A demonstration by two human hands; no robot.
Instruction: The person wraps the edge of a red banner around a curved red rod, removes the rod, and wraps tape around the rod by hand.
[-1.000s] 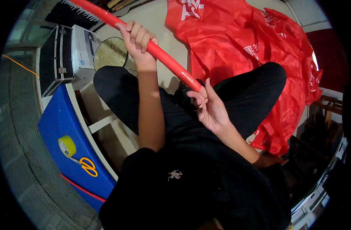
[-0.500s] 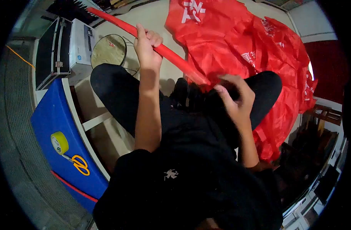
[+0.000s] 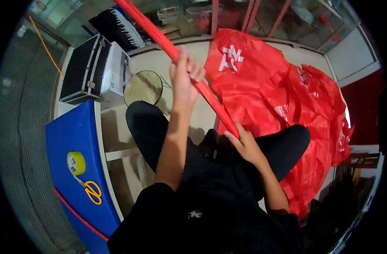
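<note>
Pole (image 3: 212,100): red, slanting from the far left to a near end just above my lap; its far end runs out of view.
Left hand (image 3: 186,75): clamped round the pole partway along.
Right hand (image 3: 243,143): thumb and fingers together on the pole's near end.
Pole so far: red along all the length I can see, so I judge that stretch covered; the far end I cannot check.
Sheet (image 3: 255,86): red, loose and crumpled on the right; whether it joins the pole I cannot tell.
Tape (image 3: 76,163) and scissors (image 3: 93,192): out of my hands, on the blue worktop (image 3: 64,135) at left; any taping or cutting left would need them.
Worktop edge: just beside my left arm.
Open room: bare floor (image 3: 154,62) under the pole's far stretch, between the stool (image 3: 142,88) and the sheet; the right is tighter, with the sheet against my knee.
</note>
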